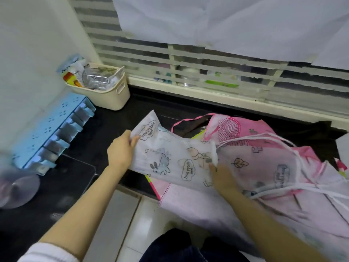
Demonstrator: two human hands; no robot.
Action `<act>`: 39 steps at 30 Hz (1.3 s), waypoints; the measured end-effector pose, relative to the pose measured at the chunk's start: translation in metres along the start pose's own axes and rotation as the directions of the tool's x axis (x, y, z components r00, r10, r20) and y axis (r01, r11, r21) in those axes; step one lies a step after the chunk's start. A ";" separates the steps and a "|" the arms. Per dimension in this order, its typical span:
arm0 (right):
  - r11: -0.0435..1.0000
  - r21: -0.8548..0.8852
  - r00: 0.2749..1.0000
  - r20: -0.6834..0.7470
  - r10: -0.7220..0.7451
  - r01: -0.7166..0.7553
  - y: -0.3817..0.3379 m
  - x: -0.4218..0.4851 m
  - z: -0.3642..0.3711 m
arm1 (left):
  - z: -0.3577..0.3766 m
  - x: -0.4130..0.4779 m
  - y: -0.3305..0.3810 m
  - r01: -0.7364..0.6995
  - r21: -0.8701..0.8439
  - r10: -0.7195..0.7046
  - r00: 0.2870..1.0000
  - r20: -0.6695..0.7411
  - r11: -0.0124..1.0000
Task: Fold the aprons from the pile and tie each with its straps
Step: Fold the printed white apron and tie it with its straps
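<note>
Far left on black counter [105, 129], note cream plastic basket [111, 95] crammed with packets and crumpled clear wrap, then pale blue plastic rack [51, 129] holding small jars. Gripping one end of folded sheer white cartoon-print apron [170, 159] with left hand [120, 148]; right hand [221, 176] at other end, blurred, hold unclear. Raised just over pink apron pile [264, 148].

On counter [105, 129]: apron pile [264, 167]. Overlapping pile's left side: folded apron [170, 159], gripped by left hand [120, 148] at end away from pile, right hand [222, 178] at end over pile. Behind-left of pile: basket [113, 95]; further left: rack [51, 133]; straight behind: window [207, 63].
</note>
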State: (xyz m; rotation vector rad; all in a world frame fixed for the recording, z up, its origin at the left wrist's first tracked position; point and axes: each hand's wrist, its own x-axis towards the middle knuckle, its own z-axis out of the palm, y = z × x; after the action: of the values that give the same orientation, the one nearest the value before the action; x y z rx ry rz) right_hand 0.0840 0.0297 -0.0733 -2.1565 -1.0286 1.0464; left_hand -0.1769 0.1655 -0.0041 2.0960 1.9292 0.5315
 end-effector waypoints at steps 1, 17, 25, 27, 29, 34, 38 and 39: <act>0.999 -0.051 1.000 0.009 -0.007 0.008 -0.004 -0.002 0.004 | 0.004 -0.002 -0.008 0.018 0.004 -0.018 0.999 0.028 1.000; 0.990 -0.003 0.985 -0.092 -0.144 0.144 -0.016 -0.008 -0.039 | 0.083 -0.121 0.117 -0.618 -0.012 0.528 0.660 0.535 0.786; 0.662 -0.740 0.976 0.210 0.059 0.119 0.062 -0.001 -0.100 | 0.091 -0.116 0.131 -0.459 0.045 0.406 0.824 0.395 0.887; 0.643 -0.748 0.944 0.307 0.120 0.161 0.090 -0.002 -0.119 | 0.082 -0.116 0.140 -0.376 -0.053 0.372 0.870 0.323 0.925; 0.657 -0.716 0.916 0.390 0.099 0.234 0.106 -0.002 -0.125 | 0.076 -0.120 0.155 -0.318 -0.187 0.359 0.896 0.260 0.929; 0.963 -0.250 0.944 0.329 -0.013 0.100 0.080 -0.006 -0.153 | 0.086 -0.141 0.202 -0.388 -0.336 0.457 0.875 0.157 0.858; 0.989 0.093 0.943 0.324 0.080 -0.116 0.098 0.008 -0.181 | 0.107 -0.162 0.241 -0.498 -0.292 0.559 0.807 0.189 0.817; 0.957 0.225 0.941 0.322 0.103 -0.181 0.104 0.010 -0.185 | 0.112 -0.168 0.252 -0.521 -0.265 0.577 0.787 0.220 0.812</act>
State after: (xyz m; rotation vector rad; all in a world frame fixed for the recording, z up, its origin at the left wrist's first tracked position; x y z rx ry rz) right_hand 0.2816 -0.0445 -0.0477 -1.9212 -0.8229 1.5335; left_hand 0.0881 -0.0181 -0.0179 2.4340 1.0383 0.4526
